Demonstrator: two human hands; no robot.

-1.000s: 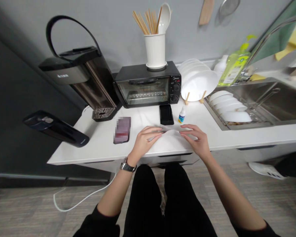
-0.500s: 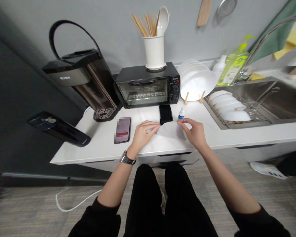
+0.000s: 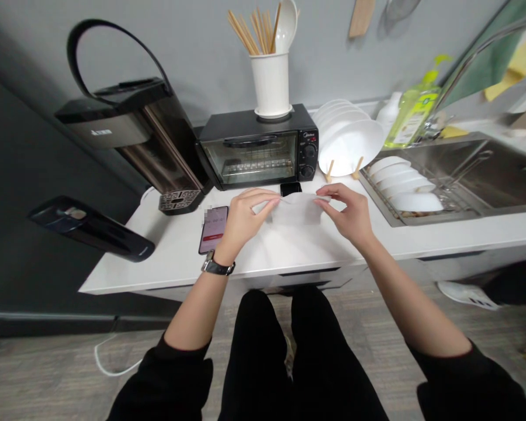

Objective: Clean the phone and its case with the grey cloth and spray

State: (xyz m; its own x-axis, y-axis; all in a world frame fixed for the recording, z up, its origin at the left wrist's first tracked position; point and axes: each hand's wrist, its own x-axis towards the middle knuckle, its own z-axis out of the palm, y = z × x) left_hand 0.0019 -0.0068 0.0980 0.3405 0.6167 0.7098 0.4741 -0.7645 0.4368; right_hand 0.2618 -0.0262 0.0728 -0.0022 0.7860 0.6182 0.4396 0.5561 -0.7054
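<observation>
A thin white sheet (image 3: 300, 211), like a tissue, is stretched between my hands just above the counter. My left hand (image 3: 246, 217) pinches its left corner between thumb and fingers; a watch with a black strap (image 3: 218, 264) is on that wrist. The right corner is pinched by my right hand (image 3: 349, 215). Right behind the sheet's upper edge lies a small black object (image 3: 291, 187), mostly covered. A phone (image 3: 213, 230) with a lit screen lies on the counter, left of my left hand. The small white bottle is hidden now.
A toaster oven (image 3: 258, 152) stands at the back, bearing a white utensil holder (image 3: 270, 85). Left of it are a large dispenser (image 3: 149, 137) and a dark flask (image 3: 92, 228). Plates (image 3: 353, 146) stand on the right, near a sink (image 3: 495, 169) holding bowls (image 3: 414, 199).
Both hands have risen and drawn the white sheet up and away from me, so it now covers more of the black object. The small bottle has gone out of sight behind my right hand.
</observation>
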